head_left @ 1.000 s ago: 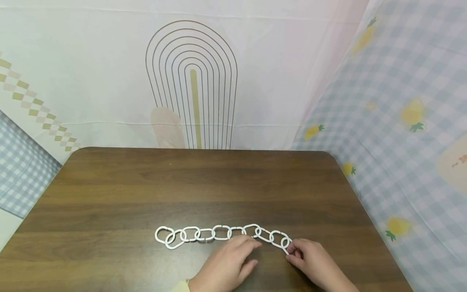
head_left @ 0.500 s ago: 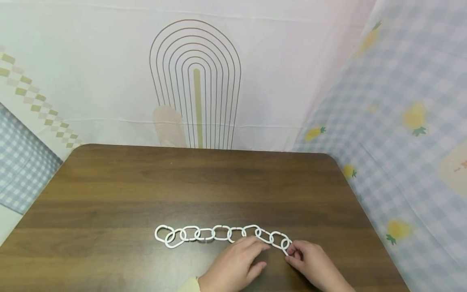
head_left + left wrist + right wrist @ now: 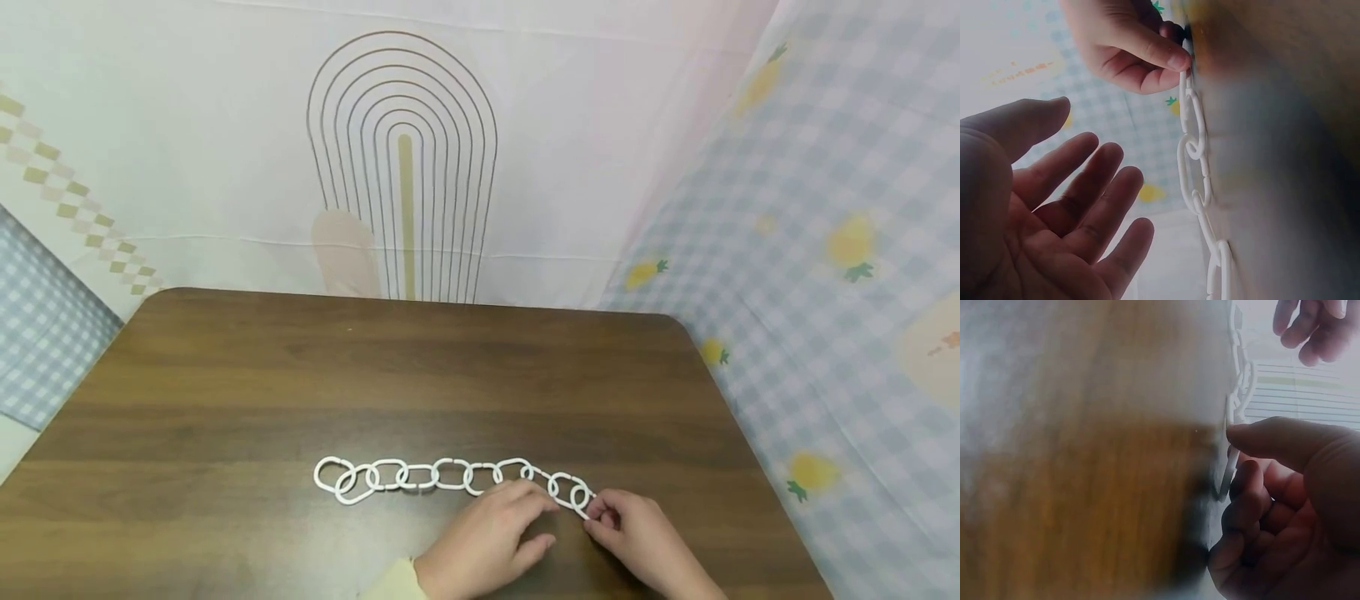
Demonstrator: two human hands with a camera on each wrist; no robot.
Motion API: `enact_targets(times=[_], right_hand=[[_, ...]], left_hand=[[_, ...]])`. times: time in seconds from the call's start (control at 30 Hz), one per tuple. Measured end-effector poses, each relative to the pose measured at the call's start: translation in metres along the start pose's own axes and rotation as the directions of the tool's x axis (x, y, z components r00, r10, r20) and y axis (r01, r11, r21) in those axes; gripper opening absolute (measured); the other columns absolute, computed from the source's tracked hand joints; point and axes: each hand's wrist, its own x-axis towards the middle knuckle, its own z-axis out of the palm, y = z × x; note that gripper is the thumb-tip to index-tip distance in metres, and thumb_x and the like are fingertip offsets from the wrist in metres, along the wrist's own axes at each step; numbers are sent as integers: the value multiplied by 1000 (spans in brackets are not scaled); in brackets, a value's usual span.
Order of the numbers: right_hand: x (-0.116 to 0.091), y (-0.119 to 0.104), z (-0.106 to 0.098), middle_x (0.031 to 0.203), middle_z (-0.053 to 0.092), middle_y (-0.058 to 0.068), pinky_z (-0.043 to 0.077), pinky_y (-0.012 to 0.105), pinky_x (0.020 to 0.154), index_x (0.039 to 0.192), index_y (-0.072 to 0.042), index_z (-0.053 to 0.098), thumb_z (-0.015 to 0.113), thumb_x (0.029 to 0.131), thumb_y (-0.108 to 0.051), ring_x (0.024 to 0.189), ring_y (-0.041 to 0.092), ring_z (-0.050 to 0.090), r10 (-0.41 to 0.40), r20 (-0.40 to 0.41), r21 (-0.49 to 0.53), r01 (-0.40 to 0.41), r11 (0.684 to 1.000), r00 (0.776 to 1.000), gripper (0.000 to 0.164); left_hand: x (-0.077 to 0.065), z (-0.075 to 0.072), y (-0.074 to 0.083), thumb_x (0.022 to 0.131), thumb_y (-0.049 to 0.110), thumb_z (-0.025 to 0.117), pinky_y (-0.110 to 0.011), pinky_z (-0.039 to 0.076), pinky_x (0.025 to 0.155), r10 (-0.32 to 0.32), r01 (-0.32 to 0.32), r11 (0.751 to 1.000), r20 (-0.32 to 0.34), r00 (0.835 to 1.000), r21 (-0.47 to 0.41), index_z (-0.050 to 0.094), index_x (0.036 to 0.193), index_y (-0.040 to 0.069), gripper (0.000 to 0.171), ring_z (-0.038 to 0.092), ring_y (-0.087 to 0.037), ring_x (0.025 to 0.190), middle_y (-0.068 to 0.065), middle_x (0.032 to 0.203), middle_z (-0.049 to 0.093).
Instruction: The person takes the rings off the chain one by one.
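A white plastic chain (image 3: 436,476) of several oval links lies in a wavy row across the near part of the table. At its right end my right hand (image 3: 636,533) pinches the last link (image 3: 1229,475) between thumb and index finger, the other fingers curled under. My left hand (image 3: 487,533) hovers on the near side of the chain, overlapping some links toward the right in the head view. In the left wrist view, its loosely spread fingers hold nothing and are apart from the chain. Part of the end link is hidden by the right fingers.
The brown wooden table (image 3: 300,375) has rounded far corners. A white cloth (image 3: 562,167) with an arch print hangs behind it. Along the right side hangs a blue-checked cloth (image 3: 862,333) with pineapple prints.
My left hand has shifted a little to the right along the chain. My right hand keeps its pinch on the end link, almost in the same place.
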Motion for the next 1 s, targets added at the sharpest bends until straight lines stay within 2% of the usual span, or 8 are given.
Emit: enact_targets(times=[0.33, 0.53, 0.77, 1.0], right_hand=[[-3, 5, -4, 65, 48, -13, 39, 21, 55, 80, -21, 64, 78, 86, -16, 57, 0, 42, 68, -29, 54, -66, 996, 997, 16], [-6, 8, -2, 66, 50, -11, 39, 21, 55, 81, -19, 64, 77, 88, -19, 58, 0, 44, 92, -20, 96, -90, 991, 996, 14], [-3, 5, 2, 67, 52, -11, 41, 21, 56, 82, -18, 65, 77, 87, -15, 59, 1, 47, 86, -22, 141, -82, 987, 996, 13], [2, -1, 2, 69, 55, -9, 44, 22, 58, 85, -15, 67, 76, 88, -15, 62, 2, 49, 97, -16, 186, -92, 978, 995, 9]], left_hand=[[18, 10, 9, 92, 32, 73, -17, 47, 88, 39, -42, 998, 80, 996, 41, 70, 112, 18, 25, 60, -3, 99, 10, 107, 63], [22, 16, 11, 92, 32, 73, -16, 47, 88, 51, -56, 997, 90, 995, 57, 70, 110, 19, 23, 61, -2, 98, 10, 106, 63], [19, 22, 11, 91, 33, 74, -14, 48, 79, -20, 12, 998, 129, 991, 63, 71, 110, 19, 24, 60, 0, 92, 10, 104, 63], [21, 25, 13, 89, 34, 75, -19, 51, 78, -99, 87, 992, 136, 986, 89, 72, 111, 18, 26, 62, -3, 95, 9, 105, 65]])
